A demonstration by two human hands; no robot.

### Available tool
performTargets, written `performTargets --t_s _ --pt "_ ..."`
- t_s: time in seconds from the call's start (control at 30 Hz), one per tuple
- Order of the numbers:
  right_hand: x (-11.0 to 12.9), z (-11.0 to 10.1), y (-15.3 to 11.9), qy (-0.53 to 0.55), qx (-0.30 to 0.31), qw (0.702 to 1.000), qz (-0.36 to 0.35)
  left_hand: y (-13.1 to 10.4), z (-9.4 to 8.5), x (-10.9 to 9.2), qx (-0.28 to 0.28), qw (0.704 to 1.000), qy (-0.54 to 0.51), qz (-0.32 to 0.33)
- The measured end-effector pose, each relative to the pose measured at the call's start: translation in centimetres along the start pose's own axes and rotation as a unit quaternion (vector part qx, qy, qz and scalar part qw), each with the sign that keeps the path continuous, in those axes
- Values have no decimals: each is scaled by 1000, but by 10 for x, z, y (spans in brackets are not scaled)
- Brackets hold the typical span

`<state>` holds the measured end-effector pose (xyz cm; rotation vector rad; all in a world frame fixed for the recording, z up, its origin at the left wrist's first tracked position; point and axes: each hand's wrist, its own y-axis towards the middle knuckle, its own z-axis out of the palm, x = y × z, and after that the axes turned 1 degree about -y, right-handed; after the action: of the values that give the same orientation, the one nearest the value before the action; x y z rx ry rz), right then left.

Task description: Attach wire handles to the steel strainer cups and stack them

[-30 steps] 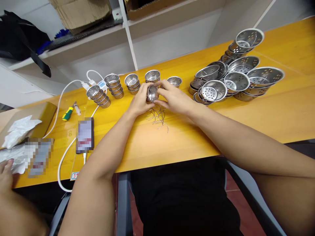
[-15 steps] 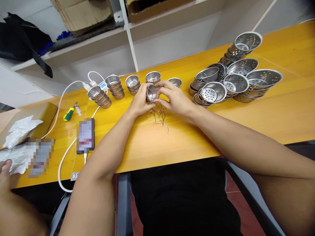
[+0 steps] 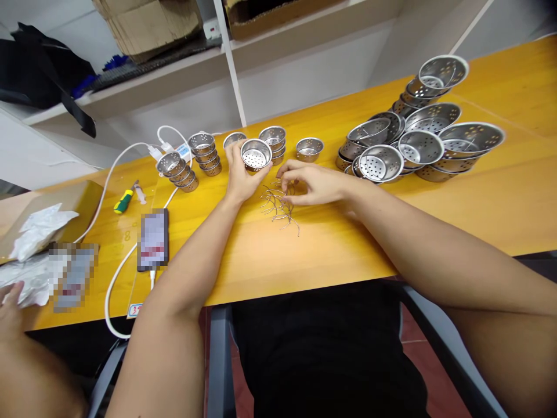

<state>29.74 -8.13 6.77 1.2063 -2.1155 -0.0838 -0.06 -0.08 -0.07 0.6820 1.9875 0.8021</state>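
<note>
My left hand [image 3: 242,181] is closed around the side of a small perforated metal strainer cup [image 3: 256,155], its open mouth tilted towards me. To the right, my right hand [image 3: 311,183] hovers over a loose pile of thin curved metal wires [image 3: 278,204]. Its fingers are bent with a gap between thumb and forefinger, and nothing shows in them. Just behind the hands stand a stack of strainer cups [image 3: 272,137] and a single strainer cup [image 3: 309,150]. Another stack [image 3: 235,138] is partly hidden by my left hand.
More cup stacks [image 3: 202,145] stand to the left, near a power strip [image 3: 183,152]. Larger strainer baskets [image 3: 420,148] are heaped at the right. A phone [image 3: 153,239], a green screwdriver [image 3: 123,201] and a white cable lie left. Another person's hand [image 3: 11,305] is at the far left.
My right hand has come away from the cup and dropped slightly over the wires. In my left hand the cup has moved up and left, its mouth turning more upward.
</note>
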Motion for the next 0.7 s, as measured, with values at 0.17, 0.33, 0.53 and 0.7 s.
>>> performTargets --t_s 0.17,0.33,0.53,0.7 --pt "-10 8 2 -30 -10 999 20 0 7 7 -6 999 -36 -7" --pt "-28 26 18 -71 -197 976 57 2 14 16 -26 997 -72 -30" --pt "-52 34 29 -107 -199 973 52 5 11 13 -23 995 -89 -37" --pt "-46 28 26 -115 -213 969 50 5 7 7 -13 994 -102 -45"
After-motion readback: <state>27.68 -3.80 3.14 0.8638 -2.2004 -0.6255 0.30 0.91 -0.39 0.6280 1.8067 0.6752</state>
